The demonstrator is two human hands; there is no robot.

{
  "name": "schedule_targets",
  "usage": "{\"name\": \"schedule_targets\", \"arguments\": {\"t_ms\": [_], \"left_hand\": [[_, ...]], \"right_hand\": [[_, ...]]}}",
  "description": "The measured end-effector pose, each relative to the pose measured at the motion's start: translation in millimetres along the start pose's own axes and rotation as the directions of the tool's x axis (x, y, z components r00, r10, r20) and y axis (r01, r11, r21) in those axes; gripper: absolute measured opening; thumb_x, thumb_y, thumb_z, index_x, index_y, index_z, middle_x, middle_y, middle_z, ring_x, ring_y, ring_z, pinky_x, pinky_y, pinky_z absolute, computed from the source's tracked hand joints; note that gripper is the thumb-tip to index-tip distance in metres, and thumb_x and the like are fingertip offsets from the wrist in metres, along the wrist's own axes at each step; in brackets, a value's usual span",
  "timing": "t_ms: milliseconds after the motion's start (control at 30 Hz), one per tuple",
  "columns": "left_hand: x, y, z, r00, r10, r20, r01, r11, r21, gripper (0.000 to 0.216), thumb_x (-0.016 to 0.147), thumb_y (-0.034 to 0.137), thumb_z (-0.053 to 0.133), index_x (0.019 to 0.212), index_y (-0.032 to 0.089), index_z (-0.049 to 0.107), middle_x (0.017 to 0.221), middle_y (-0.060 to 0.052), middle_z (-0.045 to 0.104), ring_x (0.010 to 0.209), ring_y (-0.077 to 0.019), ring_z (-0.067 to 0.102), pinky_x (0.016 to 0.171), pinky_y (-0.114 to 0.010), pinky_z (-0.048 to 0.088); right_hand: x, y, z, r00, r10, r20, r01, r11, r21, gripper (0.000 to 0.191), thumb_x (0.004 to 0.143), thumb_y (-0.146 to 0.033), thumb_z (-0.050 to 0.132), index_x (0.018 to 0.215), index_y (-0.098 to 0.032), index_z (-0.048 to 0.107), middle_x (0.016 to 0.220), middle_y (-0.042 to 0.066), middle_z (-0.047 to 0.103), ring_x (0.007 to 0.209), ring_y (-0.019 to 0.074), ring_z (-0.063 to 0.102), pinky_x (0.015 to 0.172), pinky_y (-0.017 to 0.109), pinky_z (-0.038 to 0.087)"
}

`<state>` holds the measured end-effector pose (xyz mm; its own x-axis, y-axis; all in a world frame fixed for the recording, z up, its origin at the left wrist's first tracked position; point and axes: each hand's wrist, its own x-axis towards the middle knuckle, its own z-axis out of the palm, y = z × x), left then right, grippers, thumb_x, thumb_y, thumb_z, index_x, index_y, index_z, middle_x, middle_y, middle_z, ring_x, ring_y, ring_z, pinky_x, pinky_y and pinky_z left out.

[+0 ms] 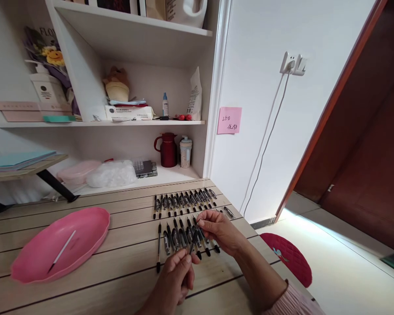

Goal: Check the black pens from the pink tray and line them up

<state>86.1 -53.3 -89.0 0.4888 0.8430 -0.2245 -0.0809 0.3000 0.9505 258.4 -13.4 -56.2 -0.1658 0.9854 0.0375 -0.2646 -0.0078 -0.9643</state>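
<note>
My left hand (pixel 174 280) is closed in a pinch on the lower end of a black pen (pixel 193 241) held above the wooden table (pixel 118 262). My right hand (pixel 218 232) pinches the upper end of the same pen, fingers curled. Under the hands lies a near row of black pens (pixel 179 238) side by side. A second row of pens (pixel 184 201) lies farther back. One pen (pixel 158 247) lies alone at the left of the near row.
A pink oval tray (pixel 85 223) holding a thin white refill (pixel 62 251) sits at the left. White shelves behind carry a red jug (pixel 167 149), a cup, boxes and bags. A red cushion (pixel 287 258) lies on the floor at the right.
</note>
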Motion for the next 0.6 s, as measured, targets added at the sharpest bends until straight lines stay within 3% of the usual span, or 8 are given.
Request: {"name": "schedule_targets", "arguments": {"t_ms": [300, 600], "left_hand": [[1.0, -1.5, -0.2, 1.0, -0.001, 0.016, -0.001, 0.997, 0.072, 0.034, 0.077, 0.049, 0.045, 0.087, 0.017, 0.048, 0.047, 0.008, 0.041, 0.033, -0.0031, 0.016, 0.035, -0.02, 0.008], [1.2, -8.8, 0.6, 0.992, 0.11, -0.063, -0.098, 0.98, 0.171, 0.037, 0.076, 0.052, 0.046, 0.085, 0.016, 0.053, 0.046, 0.007, 0.043, 0.038, -0.0062, 0.023, 0.04, -0.021, 0.016]], "right_hand": [[-4.0, 0.5, -3.0, 0.998, 0.034, 0.057, -0.034, 0.999, 0.009, 0.024, 0.061, -0.03, 0.074, 0.07, -0.015, 0.058, 0.051, -0.007, 0.048, 0.04, 0.0018, 0.039, 0.039, 0.017, 0.021], [-6.2, 4.3, -0.7, 1.0, 0.026, 0.016, -0.025, 0.999, -0.028, 0.027, 0.059, -0.035, 0.075, 0.064, -0.016, 0.055, 0.047, -0.007, 0.046, 0.039, 0.0027, 0.036, 0.039, 0.017, 0.02]]}}
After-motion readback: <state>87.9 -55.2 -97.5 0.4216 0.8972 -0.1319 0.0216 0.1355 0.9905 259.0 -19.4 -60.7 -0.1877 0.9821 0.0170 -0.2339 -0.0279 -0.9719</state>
